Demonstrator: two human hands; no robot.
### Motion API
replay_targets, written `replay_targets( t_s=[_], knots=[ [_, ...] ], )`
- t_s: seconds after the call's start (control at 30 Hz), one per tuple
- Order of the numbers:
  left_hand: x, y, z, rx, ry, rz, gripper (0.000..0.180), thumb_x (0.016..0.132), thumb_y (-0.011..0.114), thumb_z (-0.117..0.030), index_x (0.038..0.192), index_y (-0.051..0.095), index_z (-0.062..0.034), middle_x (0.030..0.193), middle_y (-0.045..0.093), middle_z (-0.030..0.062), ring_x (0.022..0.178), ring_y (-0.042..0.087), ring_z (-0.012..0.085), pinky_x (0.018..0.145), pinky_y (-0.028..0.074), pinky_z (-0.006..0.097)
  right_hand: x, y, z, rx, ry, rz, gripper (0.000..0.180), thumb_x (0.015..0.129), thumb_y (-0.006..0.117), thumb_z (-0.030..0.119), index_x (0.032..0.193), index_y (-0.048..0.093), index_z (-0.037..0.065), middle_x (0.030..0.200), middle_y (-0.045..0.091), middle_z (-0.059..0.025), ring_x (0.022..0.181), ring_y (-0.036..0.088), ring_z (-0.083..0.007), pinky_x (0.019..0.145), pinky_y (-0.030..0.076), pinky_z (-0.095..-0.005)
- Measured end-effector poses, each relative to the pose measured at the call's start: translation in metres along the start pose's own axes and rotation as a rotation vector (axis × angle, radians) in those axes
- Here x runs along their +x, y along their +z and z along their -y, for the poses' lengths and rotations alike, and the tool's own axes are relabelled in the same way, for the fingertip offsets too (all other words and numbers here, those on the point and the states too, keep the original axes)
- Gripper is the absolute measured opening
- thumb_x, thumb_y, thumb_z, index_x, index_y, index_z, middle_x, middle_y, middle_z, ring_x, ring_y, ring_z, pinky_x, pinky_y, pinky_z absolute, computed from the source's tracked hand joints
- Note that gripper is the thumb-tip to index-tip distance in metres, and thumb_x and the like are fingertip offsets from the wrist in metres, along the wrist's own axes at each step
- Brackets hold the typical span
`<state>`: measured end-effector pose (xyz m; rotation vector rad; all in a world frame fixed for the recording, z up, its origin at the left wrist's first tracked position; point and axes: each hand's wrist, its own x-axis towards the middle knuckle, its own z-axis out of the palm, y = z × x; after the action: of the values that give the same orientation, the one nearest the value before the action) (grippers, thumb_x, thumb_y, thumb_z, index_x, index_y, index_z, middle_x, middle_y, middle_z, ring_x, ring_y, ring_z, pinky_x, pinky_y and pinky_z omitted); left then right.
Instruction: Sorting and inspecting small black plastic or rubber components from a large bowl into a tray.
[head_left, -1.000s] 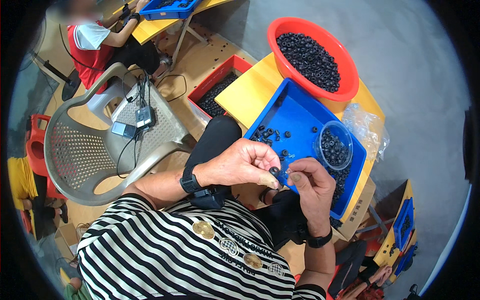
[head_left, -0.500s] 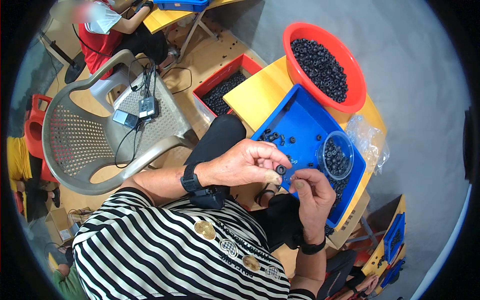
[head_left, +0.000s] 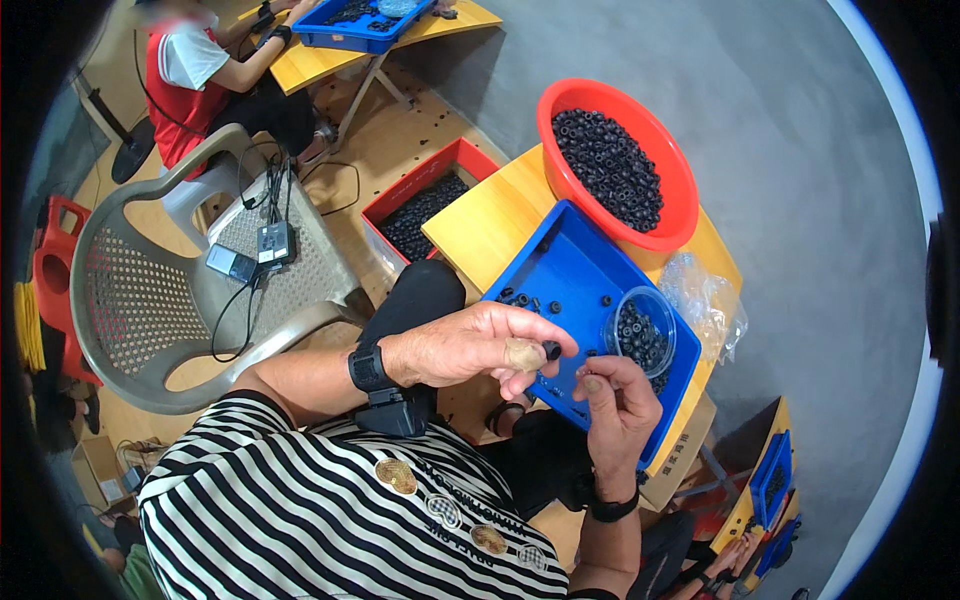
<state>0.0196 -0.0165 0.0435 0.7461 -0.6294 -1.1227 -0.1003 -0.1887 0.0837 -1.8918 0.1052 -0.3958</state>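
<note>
Yellow tabletop (head_left: 480, 225) beyond the fingers; blue tray (head_left: 560, 268) on it, nearer them. Right hand (head_left: 618, 405): thumb almost against forefinger, grip unclear. Left hand (head_left: 465, 345), near it: thumb and forefinger pinching a small black cylindrical part (head_left: 552, 350).

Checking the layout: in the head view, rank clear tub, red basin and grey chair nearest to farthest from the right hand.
From the right hand:
1. Clear tub, just ahead
2. Red basin, farther ahead
3. Grey chair, far left
</note>
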Motion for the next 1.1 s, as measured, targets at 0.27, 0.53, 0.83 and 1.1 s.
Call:
replay_targets(
  t_s=[0.27, 0.53, 0.83, 1.1],
  knots=[
    [0.008, -0.001, 0.008, -0.222, -0.004, 0.109, 0.037, 0.095, 0.05, -0.022, 0.124, 0.05, 0.0014, 0.092, 0.058, 0.0056, 0.065, 0.054, 0.0071, 0.059, 0.041, 0.017, 0.004, -0.008, 0.018, 0.043, -0.063, -0.147, 0.008, 0.085, 0.062, 0.003, 0.091, 0.061, -0.002, 0.083, 0.061, -0.0067, 0.066, 0.057, -0.0094, 0.058, 0.045, -0.0195],
    [0.007, 0.004, 0.007, -0.263, 0.007, 0.094, 0.036, 0.095, 0.05, -0.02, 0.124, 0.049, 0.0016, 0.091, 0.058, 0.005, 0.068, 0.055, 0.009, 0.063, 0.046, 0.019, 0.006, -0.001, 0.02, -0.011, -0.205, -0.104, 0.012, 0.079, 0.067, 0.0, 0.09, 0.063, 0.0, 0.086, 0.06, -0.0075, 0.073, 0.057, -0.0124, 0.063, 0.045, -0.0227],
    [0.001, 0.008, 0.02, -0.418, -0.011, 0.041, 0.027, 0.094, 0.052, -0.02, 0.111, 0.056, 0.0002, 0.088, 0.059, 0.0053, 0.07, 0.057, 0.0096, 0.064, 0.051, 0.022, 0.013, 0.015, 0.027, -0.268, -0.312, -0.026, 0.016, 0.074, 0.07, -0.001, 0.089, 0.065, 0.004, 0.087, 0.058, -0.0071, 0.07, 0.057, -0.0146, 0.059, 0.045, -0.0246],
    [-0.002, 0.002, 0.026, -0.248, -0.054, -0.028, 0.035, 0.093, 0.053, -0.033, 0.095, 0.06, 0.0011, 0.067, 0.059, 0.0024, 0.061, 0.055, 0.0072, 0.06, 0.047, 0.02, 0.013, 0.017, 0.022, -0.254, -0.161, 0.051, 0.01, 0.078, 0.067, 0.002, 0.088, 0.066, 0.002, 0.084, 0.059, -0.0066, 0.07, 0.057, -0.0136, 0.06, 0.046, -0.0233]
  ],
)
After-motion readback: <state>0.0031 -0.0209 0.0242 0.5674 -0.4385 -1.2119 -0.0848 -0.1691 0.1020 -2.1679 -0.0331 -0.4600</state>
